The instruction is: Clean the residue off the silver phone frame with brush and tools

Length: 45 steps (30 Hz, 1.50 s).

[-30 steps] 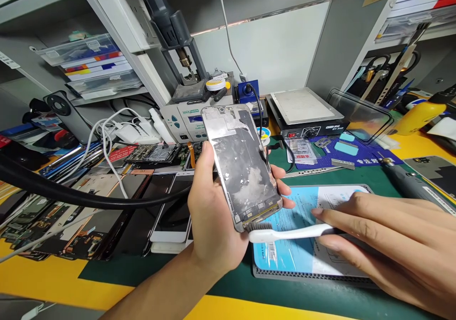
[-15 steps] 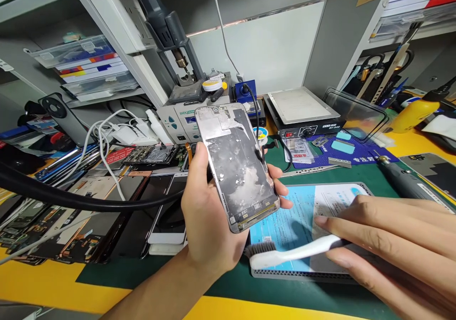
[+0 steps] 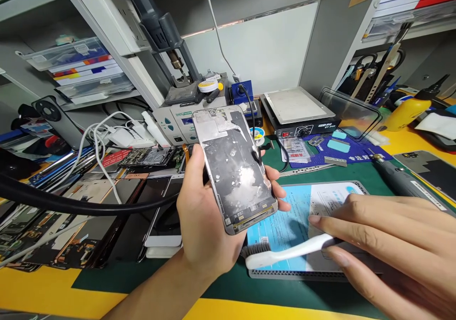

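My left hand [image 3: 203, 206] is wrapped round a phone screen assembly [image 3: 235, 168], tilted with its dark, scuffed inner side facing me. White flecks and pale smears mark that surface, and a flex cable hangs off its right edge. In my right hand [image 3: 381, 234], a white toothbrush [image 3: 299, 252] is pinched between thumb and fingers. Its dark bristles point upward, below and to the right of the screen assembly and apart from it. Beneath the brush lies a blue and white printed pad [image 3: 285, 230] on the green mat [image 3: 213, 287].
Several phone screens and parts [image 3: 96, 220] lie at the left, crossed by a thick black cable [image 3: 89, 206]. Behind stand a soldering station [image 3: 174, 125] and a heating plate [image 3: 299, 106]. At the right are a grey rotary tool [image 3: 402, 177] and a yellow bottle [image 3: 408, 113].
The whole view has shifted slightly, so things sit a little further left. Both hands keep their grips; the screen assembly's tilt changes slightly and its pale patch shines brighter.
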Available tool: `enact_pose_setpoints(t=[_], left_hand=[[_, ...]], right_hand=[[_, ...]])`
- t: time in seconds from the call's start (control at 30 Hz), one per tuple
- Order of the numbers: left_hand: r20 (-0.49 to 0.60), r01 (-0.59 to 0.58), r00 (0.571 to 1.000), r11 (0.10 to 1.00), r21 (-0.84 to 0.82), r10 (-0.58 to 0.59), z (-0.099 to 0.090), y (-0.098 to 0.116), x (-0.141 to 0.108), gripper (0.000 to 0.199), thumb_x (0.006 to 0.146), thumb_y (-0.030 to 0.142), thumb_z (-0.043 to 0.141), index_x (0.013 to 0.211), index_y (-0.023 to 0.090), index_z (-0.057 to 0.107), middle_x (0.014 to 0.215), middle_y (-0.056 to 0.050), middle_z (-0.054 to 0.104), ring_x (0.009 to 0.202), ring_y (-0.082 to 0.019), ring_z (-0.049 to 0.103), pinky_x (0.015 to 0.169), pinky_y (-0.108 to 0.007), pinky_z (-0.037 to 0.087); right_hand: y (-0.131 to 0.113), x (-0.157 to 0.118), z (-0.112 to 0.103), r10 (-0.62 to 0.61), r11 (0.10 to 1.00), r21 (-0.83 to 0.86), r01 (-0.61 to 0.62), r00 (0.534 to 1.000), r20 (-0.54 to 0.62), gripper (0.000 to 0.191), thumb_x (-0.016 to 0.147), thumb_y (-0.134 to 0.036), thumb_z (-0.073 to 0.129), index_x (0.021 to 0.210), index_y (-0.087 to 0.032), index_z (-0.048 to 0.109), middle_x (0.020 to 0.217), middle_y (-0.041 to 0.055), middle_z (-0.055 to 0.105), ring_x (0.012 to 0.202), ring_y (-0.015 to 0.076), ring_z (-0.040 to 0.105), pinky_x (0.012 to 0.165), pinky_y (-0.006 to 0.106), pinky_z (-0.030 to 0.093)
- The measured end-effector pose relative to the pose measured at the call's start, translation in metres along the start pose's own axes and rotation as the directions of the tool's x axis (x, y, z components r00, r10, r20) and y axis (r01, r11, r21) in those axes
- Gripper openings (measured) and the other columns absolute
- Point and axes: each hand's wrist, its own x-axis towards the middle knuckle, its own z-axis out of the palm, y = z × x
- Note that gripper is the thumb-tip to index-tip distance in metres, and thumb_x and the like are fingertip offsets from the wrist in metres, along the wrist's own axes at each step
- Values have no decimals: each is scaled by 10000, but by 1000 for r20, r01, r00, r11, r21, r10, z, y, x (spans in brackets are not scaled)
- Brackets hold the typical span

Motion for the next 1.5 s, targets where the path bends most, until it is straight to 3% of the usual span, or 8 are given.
enact_pose_setpoints(t=[0.3, 0.47, 1.07, 1.5], left_hand=[[11, 8, 1000, 1000, 26, -9, 2, 1, 2, 786, 957, 715, 209, 1002, 93, 688, 843, -152, 673, 726, -279, 677, 682, -432, 582], [7, 24, 1000, 999, 46, -25, 0, 2, 2, 815, 944, 732, 192, 996, 99, 703, 845, -149, 676, 723, -280, 678, 678, -431, 588], [87, 14, 996, 1000, 17, -15, -5, 2, 3, 831, 925, 758, 201, 1043, 108, 705, 884, -163, 683, 756, -303, 681, 704, -459, 581], [84, 24, 996, 999, 29, -27, -6, 3, 1, 844, 920, 761, 173, 1057, 123, 707, 878, -155, 686, 748, -300, 686, 705, -463, 590]], right_hand=[[2, 4, -3, -55, 998, 39, 55, 998, 19, 325, 845, -144, 644, 1164, -113, 698, 947, 102, 746, 791, 249, 700, 587, 361, 512], [0, 6, -1, -20, 998, 56, 21, 1000, -20, 324, 852, -113, 627, 1171, -118, 679, 963, 100, 746, 781, 238, 685, 606, 355, 524], [0, 8, -2, -14, 999, 39, 13, 1000, 14, 290, 880, -102, 616, 1161, -121, 685, 877, 103, 738, 764, 249, 669, 571, 357, 483], [0, 11, 0, -5, 1000, 20, 5, 1000, -3, 292, 873, -111, 603, 1154, -131, 680, 880, 86, 734, 742, 236, 661, 574, 352, 483]])
